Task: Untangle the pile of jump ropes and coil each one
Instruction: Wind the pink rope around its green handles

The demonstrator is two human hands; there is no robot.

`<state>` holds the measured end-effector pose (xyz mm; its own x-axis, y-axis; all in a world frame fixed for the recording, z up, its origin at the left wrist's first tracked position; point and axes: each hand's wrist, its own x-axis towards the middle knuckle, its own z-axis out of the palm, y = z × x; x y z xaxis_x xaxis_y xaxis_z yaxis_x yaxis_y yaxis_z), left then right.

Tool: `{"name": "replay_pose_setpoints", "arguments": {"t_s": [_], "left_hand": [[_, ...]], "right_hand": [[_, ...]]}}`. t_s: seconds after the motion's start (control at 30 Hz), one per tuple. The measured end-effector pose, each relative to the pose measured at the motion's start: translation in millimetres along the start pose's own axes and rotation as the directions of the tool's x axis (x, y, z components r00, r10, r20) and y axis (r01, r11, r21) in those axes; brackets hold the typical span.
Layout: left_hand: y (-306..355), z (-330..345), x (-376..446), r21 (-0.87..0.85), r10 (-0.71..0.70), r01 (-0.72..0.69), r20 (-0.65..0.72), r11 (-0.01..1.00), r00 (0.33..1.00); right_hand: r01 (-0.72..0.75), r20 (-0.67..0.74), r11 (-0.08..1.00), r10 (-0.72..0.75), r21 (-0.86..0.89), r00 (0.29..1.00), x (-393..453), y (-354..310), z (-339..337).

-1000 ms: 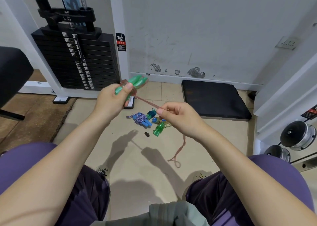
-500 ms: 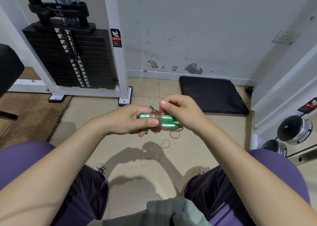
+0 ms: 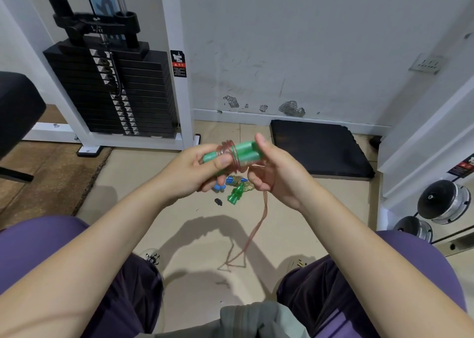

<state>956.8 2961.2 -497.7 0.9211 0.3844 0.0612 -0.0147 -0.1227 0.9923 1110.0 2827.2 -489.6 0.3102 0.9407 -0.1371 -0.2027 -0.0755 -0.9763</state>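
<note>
While hands point(image 3: 230, 168) grip handles point(image 3: 243, 151), cord point(image 3: 257, 224) dangles.

I hold the two green handles point(image 3: 246, 153) side by side with pink cord point(image 3: 230, 155) wound round their middle, its loose tail point(image 3: 256, 232) hanging to the floor, where coiled blue-handled point(image 3: 232, 181) and green-handled point(image 3: 235, 195) ropes lie touching.

Black weight stack point(image 3: 112, 91) in white frame point(image 3: 177, 63) seen far left; black mat point(image 3: 320, 150) laid on tiled floor point(image 3: 159, 183) far right, by wall point(image 3: 307, 42). Chrome dumbbells point(image 3: 443, 201) stacked at right edge.
</note>
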Motion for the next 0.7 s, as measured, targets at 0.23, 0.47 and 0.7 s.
{"name": "replay_pose_setpoints", "arguments": {"t_s": [0.23, 0.47, 0.7], "left_hand": [[-9.8, -5.6, 10.5, 0.030, 0.005, 0.005, -0.335, 1.000, 0.942], [-23.3, -18.0, 16.2, 0.418, 0.001, 0.204, -0.441, 0.885, 0.897], [-30.0, -10.2, 16.9, 0.462, -0.014, 0.220, -0.408, 0.859, 0.913]], "right_hand": [[0.035, -0.140, 0.927, -0.094, -0.375, 0.986, -2.0, 9.9, 16.9], [0.177, -0.035, 0.606, -0.321, -0.776, 0.946, -9.4, 7.9, 24.9], [0.166, -0.051, 0.486, -0.401, -0.858, 0.914, -12.0, -10.1, 6.1]]}}
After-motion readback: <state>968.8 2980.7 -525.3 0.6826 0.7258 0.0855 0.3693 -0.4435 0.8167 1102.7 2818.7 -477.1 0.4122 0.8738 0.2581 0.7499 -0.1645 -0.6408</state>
